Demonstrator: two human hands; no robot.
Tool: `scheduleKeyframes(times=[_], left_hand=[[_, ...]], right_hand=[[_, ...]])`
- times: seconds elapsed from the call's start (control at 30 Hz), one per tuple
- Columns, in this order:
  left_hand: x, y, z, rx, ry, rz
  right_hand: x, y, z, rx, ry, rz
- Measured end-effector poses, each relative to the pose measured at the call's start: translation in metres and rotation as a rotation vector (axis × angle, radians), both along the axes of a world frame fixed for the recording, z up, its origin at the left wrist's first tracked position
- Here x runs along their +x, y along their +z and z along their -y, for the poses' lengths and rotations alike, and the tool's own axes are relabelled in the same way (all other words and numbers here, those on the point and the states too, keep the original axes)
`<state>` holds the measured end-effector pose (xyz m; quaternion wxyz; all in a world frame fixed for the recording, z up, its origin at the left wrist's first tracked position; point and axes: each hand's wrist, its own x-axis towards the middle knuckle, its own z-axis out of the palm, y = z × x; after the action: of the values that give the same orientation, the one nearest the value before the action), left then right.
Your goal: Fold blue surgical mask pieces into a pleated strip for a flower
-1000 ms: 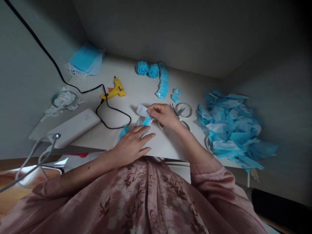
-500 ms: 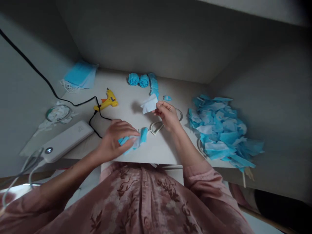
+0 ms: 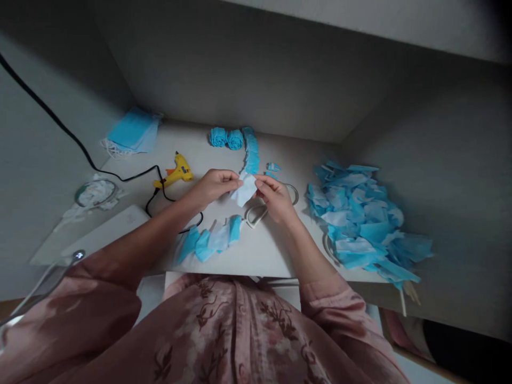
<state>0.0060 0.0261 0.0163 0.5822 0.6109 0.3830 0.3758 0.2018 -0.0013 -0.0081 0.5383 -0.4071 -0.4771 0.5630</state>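
Both my hands hold one small white fabric piece (image 3: 244,190) above the middle of the white table (image 3: 260,250). My left hand (image 3: 214,184) pinches its left edge and my right hand (image 3: 274,196) pinches its right edge. Just below them, near the table's front edge, lies a strip of blue and white folded pieces (image 3: 208,241). Scissors (image 3: 256,213) lie under my right hand, partly hidden by it.
A large heap of blue and white fabric scraps (image 3: 360,213) fills the right side. Two blue rolled rosettes (image 3: 226,138) and a blue strip (image 3: 252,152) lie at the back. A yellow glue gun (image 3: 176,173) with black cord, stacked masks (image 3: 130,130) and a white box (image 3: 100,234) are left.
My left hand let go of the blue and white strip, left it on the table, and rose to take the white piece beside my right hand.
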Motion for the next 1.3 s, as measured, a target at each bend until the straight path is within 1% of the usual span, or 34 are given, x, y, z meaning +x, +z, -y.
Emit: scheduleKeyframes(times=[0.07,0.17,0.27,0.4,0.53,0.77,0.83,0.9,0.97,1.03,1.1,1.17,1.23,1.3], left_hand=[[0.003,0.000,0.002,0.007,0.076,0.065],[0.005,0.000,0.008,0.001,0.155,0.145],[0.005,-0.003,0.013,0.008,0.187,0.181],[0.004,-0.012,0.014,-0.009,0.189,0.189],[0.005,-0.018,0.012,0.014,0.223,0.203],[0.006,-0.018,0.011,0.047,0.288,0.202],[0.004,-0.017,0.011,0.072,0.312,0.199],[0.001,-0.015,0.010,0.084,0.340,0.190],[-0.001,-0.014,0.010,0.033,0.310,0.151],[-0.002,-0.015,0.011,-0.060,0.199,0.087],[-0.001,-0.017,0.012,-0.138,0.065,0.062],[0.001,-0.020,0.014,-0.178,-0.018,0.109],[0.003,-0.023,0.015,-0.190,-0.017,0.178],[0.004,-0.024,0.014,-0.158,0.047,0.210]], right_hand=[[-0.002,0.001,0.000,-0.033,0.006,-0.056],[-0.007,0.003,0.003,-0.110,0.084,-0.120],[-0.013,-0.001,0.007,-0.112,0.121,-0.068],[-0.016,-0.010,0.009,-0.005,0.022,0.112],[-0.015,-0.015,0.009,0.070,-0.066,0.156],[-0.017,-0.013,0.010,0.133,-0.147,0.265],[-0.014,-0.012,0.009,0.178,-0.213,0.334],[-0.010,-0.011,0.009,0.260,-0.309,0.414],[-0.004,-0.010,0.008,0.393,-0.386,0.493],[0.000,-0.008,0.008,0.553,-0.411,0.558],[0.001,-0.005,0.009,0.679,-0.385,0.616],[0.000,-0.004,0.010,0.723,-0.339,0.664],[-0.002,-0.004,0.012,0.717,-0.306,0.695],[-0.003,-0.005,0.013,0.699,-0.289,0.695]])
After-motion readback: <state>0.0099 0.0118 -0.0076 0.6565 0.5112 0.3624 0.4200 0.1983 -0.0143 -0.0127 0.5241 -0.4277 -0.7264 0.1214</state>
